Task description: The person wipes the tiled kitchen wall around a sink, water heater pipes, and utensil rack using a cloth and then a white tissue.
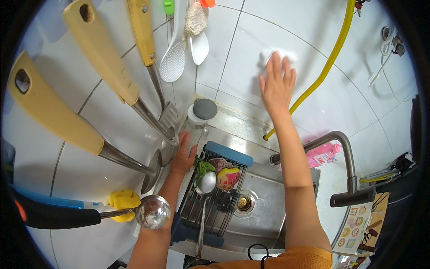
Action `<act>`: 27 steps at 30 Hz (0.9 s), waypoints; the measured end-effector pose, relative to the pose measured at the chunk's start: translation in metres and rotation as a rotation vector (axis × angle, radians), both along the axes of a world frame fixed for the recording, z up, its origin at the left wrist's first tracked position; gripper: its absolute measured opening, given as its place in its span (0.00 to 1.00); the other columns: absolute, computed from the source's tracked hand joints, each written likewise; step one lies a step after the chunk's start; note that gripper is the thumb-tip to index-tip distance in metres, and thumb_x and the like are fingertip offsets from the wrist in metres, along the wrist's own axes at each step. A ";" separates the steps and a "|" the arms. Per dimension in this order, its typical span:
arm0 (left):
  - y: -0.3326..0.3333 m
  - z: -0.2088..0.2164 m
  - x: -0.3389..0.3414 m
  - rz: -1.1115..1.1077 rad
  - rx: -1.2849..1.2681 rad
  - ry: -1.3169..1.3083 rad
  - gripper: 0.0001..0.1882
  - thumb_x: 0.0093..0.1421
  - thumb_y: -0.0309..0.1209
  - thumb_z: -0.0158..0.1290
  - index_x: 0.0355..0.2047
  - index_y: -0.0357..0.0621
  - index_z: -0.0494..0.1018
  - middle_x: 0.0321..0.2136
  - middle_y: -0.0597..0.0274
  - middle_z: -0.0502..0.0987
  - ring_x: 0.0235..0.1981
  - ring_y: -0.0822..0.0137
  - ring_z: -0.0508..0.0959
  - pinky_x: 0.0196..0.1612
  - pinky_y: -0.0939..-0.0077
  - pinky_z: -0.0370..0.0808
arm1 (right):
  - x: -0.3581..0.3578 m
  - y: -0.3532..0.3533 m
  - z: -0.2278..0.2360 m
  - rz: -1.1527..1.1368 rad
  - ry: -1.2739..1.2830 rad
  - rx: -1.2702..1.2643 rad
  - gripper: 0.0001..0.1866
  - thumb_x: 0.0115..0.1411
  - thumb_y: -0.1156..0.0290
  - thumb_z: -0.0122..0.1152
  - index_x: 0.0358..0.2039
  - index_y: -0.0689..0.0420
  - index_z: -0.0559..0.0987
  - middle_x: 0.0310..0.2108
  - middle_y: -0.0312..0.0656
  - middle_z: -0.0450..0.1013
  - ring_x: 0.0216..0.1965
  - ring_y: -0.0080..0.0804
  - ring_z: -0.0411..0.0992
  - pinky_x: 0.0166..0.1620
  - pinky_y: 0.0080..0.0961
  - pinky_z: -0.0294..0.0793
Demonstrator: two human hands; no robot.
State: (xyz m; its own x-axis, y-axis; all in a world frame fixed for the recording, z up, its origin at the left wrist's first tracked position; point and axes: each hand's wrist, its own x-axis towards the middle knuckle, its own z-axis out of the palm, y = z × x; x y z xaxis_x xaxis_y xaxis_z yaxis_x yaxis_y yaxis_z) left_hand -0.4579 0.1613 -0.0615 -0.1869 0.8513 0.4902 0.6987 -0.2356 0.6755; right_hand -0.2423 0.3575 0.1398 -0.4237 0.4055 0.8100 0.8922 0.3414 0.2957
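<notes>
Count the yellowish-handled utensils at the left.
3: one utensil nearest the picture's left edge, a second utensil just right of it, and a third utensil nearest the white slotted spoon. Others could be hidden behind them.

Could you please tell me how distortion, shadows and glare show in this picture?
Head view: wall tiles show joints curving near the dark fisheye rim; head view: a soft shadow lies left of the right hand's fingers; head view: bright glints on the ladle bowl.

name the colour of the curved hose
The hose is yellow; it shows best in the head view.
</notes>
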 end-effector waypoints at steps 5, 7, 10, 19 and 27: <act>0.002 -0.002 -0.002 0.012 0.021 0.038 0.24 0.58 0.31 0.48 0.54 0.34 0.59 0.53 0.43 0.61 0.56 0.45 0.61 0.58 0.60 0.59 | -0.069 0.027 0.039 0.194 -0.011 -0.005 0.31 0.52 0.58 0.59 0.57 0.48 0.65 0.64 0.32 0.51 0.64 0.36 0.47 0.61 0.45 0.51; 0.001 -0.001 -0.003 0.028 0.038 0.062 0.24 0.58 0.30 0.49 0.53 0.34 0.60 0.53 0.43 0.61 0.55 0.45 0.62 0.58 0.60 0.59 | -0.085 0.028 0.032 0.212 -0.107 -0.026 0.31 0.53 0.57 0.58 0.57 0.47 0.65 0.64 0.31 0.51 0.64 0.33 0.48 0.61 0.42 0.51; 0.000 0.000 0.001 0.016 0.009 0.038 0.24 0.58 0.30 0.49 0.53 0.34 0.60 0.53 0.44 0.61 0.55 0.45 0.62 0.57 0.60 0.60 | -0.083 0.022 0.005 0.209 -0.200 -0.024 0.30 0.53 0.58 0.57 0.57 0.47 0.65 0.63 0.29 0.53 0.63 0.29 0.51 0.61 0.40 0.52; 0.001 0.000 0.001 0.018 0.009 0.049 0.25 0.59 0.31 0.48 0.54 0.35 0.59 0.54 0.45 0.60 0.56 0.46 0.61 0.58 0.60 0.59 | 0.042 -0.019 -0.072 -0.108 -0.045 -0.190 0.30 0.53 0.61 0.57 0.57 0.50 0.65 0.64 0.30 0.52 0.64 0.34 0.50 0.62 0.44 0.49; 0.000 0.001 -0.001 0.032 -0.008 0.046 0.24 0.59 0.33 0.47 0.54 0.35 0.59 0.53 0.45 0.61 0.56 0.45 0.61 0.57 0.60 0.60 | -0.028 -0.007 -0.004 0.052 0.126 -0.122 0.28 0.54 0.62 0.56 0.56 0.53 0.65 0.63 0.32 0.54 0.64 0.35 0.49 0.61 0.46 0.51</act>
